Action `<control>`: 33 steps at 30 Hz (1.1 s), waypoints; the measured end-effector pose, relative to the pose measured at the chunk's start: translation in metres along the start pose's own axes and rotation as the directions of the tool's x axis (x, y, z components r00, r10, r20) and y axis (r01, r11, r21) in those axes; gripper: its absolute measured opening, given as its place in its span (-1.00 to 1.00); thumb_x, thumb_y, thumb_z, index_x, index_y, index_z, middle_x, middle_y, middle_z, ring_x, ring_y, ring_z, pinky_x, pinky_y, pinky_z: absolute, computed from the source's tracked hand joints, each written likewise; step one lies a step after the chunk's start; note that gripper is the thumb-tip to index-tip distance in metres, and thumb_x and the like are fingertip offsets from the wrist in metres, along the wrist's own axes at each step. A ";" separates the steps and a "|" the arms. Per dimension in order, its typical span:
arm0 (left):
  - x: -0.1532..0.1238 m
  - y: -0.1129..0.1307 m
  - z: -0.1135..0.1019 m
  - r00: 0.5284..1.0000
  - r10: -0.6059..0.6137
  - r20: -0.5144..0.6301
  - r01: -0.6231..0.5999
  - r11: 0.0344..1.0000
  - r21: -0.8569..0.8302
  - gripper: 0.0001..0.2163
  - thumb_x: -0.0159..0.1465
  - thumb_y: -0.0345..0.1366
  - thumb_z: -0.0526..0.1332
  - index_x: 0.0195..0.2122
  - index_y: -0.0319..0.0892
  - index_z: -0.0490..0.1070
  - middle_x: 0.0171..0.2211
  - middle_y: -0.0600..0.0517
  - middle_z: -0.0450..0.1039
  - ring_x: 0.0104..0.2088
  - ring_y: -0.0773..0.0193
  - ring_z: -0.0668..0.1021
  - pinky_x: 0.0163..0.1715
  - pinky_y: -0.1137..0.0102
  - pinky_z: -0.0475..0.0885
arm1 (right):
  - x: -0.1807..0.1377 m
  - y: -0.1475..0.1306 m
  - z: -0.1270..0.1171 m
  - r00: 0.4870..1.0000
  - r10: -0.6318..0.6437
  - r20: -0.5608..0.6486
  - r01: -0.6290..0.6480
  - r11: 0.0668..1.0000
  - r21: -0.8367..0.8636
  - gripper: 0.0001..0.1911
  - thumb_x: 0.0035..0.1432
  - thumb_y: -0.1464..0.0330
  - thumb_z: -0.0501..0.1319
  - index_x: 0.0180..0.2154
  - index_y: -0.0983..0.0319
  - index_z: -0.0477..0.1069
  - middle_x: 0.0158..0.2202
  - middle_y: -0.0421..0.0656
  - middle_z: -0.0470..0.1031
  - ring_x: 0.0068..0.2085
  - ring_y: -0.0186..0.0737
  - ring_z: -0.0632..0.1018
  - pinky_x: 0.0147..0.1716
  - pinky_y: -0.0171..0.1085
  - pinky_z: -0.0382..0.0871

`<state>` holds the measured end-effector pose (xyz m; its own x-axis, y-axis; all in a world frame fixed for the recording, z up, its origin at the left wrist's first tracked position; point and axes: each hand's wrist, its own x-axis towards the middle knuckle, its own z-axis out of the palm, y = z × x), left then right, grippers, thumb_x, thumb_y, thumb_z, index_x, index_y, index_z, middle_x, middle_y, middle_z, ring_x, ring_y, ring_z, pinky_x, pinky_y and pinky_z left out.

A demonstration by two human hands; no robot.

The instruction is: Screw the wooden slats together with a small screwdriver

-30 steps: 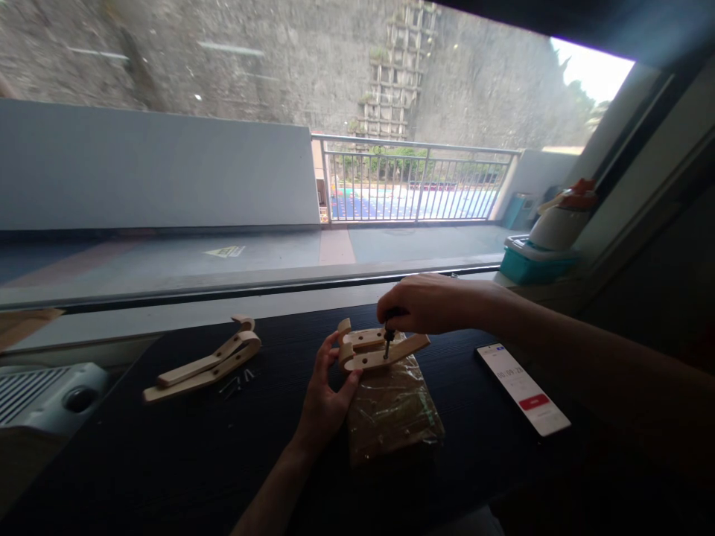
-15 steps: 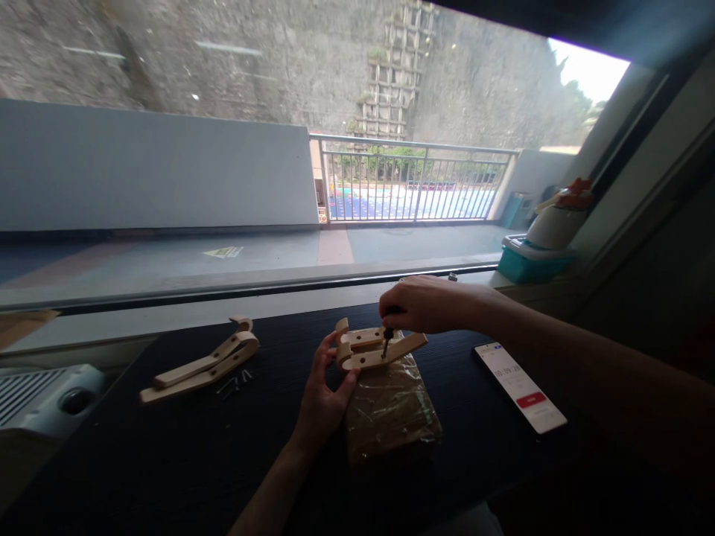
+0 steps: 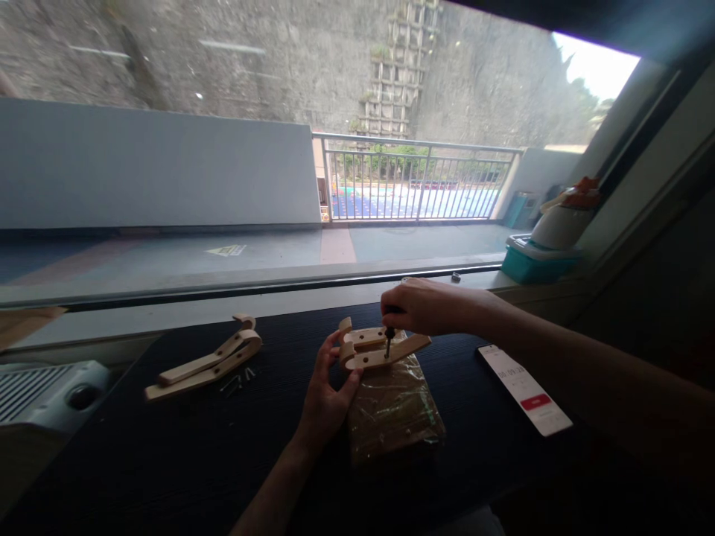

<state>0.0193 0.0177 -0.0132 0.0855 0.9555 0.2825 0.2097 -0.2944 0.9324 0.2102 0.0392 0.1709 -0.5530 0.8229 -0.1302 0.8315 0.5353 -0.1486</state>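
A pale wooden hook piece [image 3: 373, 350] rests on a clear plastic bag of parts [image 3: 392, 413] on the black table [image 3: 167, 454]. My left hand [image 3: 327, 394] grips the curved left end of that piece between thumb and fingers. My right hand [image 3: 427, 307] is closed around a small dark screwdriver [image 3: 389, 339], held upright with its tip on the wood. A second, similar wooden hook piece [image 3: 206, 361] lies to the left, with several small screws [image 3: 237, 381] beside it.
A phone [image 3: 525, 388] with a lit screen lies on the table to the right. On the window sill at the right stand a teal box [image 3: 533, 262] and a white container. A grey device [image 3: 50, 391] sits at the far left.
Both hands stay where they were on the wooden piece; the right hand has shifted slightly on the screwdriver. The view has moved a little.
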 end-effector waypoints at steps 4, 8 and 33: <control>0.000 0.000 0.000 1.000 0.007 0.004 -0.007 1.000 0.002 -0.44 0.15 -0.24 0.23 0.18 -0.10 0.11 -0.08 -0.04 0.37 -0.08 0.16 0.49 -0.04 0.26 0.38 | 0.000 0.002 -0.004 0.999 -0.045 0.028 0.045 0.999 0.000 -0.74 0.13 0.26 0.13 -0.17 0.20 0.46 -0.37 -0.19 0.51 -0.46 -0.36 0.40 -0.52 -0.35 0.15; 0.000 0.000 0.000 1.000 0.015 -0.002 -0.015 1.000 0.007 -0.47 0.15 -0.25 0.23 0.16 -0.10 0.14 -0.04 -0.05 0.34 -0.03 0.16 0.46 -0.02 0.26 0.37 | -0.001 0.003 -0.003 0.994 -0.105 0.034 0.105 0.994 0.009 -0.79 0.14 0.34 0.10 -0.22 0.18 0.46 -0.37 -0.21 0.51 -0.44 -0.37 0.41 -0.49 -0.36 0.16; 0.001 0.001 0.001 1.000 0.010 -0.021 -0.011 1.000 -0.021 -0.46 0.13 -0.26 0.25 0.14 -0.12 0.17 -0.11 -0.04 0.38 -0.10 0.16 0.50 -0.04 0.25 0.38 | 0.001 -0.007 0.003 0.999 0.004 -0.045 -0.007 0.997 -0.079 -0.69 0.22 0.26 0.02 -0.28 0.26 0.47 -0.39 -0.14 0.51 -0.44 -0.33 0.40 -0.47 -0.31 0.14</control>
<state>0.0206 0.0183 -0.0124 0.0668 0.9526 0.2968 0.1879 -0.3042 0.9339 0.2032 0.0357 0.1686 -0.5469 0.8327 -0.0870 0.8371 0.5426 -0.0693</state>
